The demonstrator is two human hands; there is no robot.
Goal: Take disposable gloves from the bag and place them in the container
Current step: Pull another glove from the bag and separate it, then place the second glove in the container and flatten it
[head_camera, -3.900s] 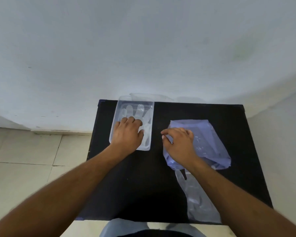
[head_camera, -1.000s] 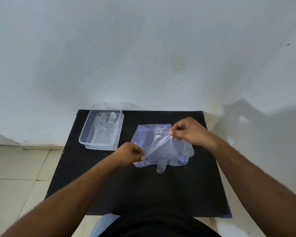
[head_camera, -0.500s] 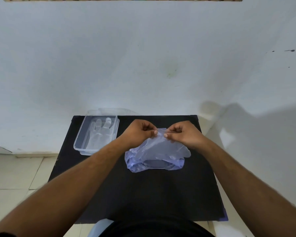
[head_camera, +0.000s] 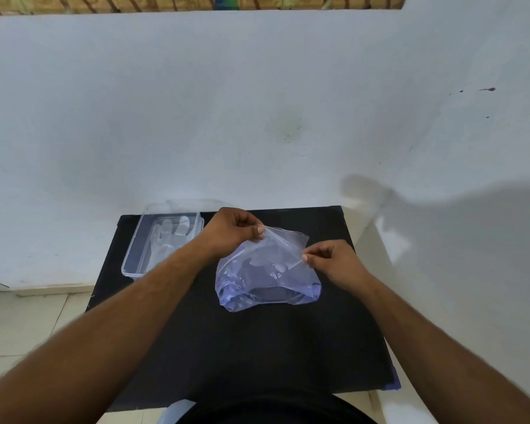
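A translucent bluish plastic bag rests on the black table, its mouth lifted and pulled apart. My left hand pinches the far left edge of the mouth. My right hand pinches the near right edge. Clear gloves show faintly inside the bag. A clear rectangular container sits at the table's far left corner, with a clear glove lying flat in it.
A white wall rises right behind the table. A clear lid lies behind the container against the wall. Tiled floor shows to the left, and a white ledge runs along the table's right side.
My hands have drawn apart, the right one coming back toward me, so the bag's mouth is now stretched wider. The view has also tilted slightly up.
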